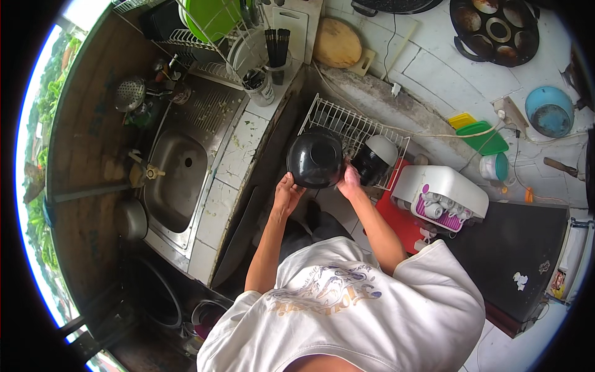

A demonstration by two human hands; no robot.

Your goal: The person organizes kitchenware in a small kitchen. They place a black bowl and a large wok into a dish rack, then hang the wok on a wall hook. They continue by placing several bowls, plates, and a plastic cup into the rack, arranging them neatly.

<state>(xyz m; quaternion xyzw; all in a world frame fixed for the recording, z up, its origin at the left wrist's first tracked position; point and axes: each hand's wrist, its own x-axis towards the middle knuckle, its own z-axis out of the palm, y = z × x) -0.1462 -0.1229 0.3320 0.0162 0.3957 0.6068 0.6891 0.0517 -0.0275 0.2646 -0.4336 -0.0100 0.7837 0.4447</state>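
Observation:
A glossy black bowl (314,160) is held upside down in front of me, its round foot facing up. My left hand (287,193) grips its near left rim with thumb and fingers. At the right side of the bowl, my right hand (349,179) is against its edge; some of those fingers are hidden. Just beyond, a white wire dish rack (325,108) stands low, partly covered by the bowl. Inside the rack, at its right, sit stacked black bowls (367,167) and an upturned white bowl (382,148).
To the left lies a steel sink (179,186) with a tap (153,172) and scraps on its drainboard (214,109). A cutlery jar (260,90) stands on the tiled counter edge. A white cup cabinet (446,186) stands at right, beside a black-topped surface (506,260). A cable (418,135) runs behind the rack.

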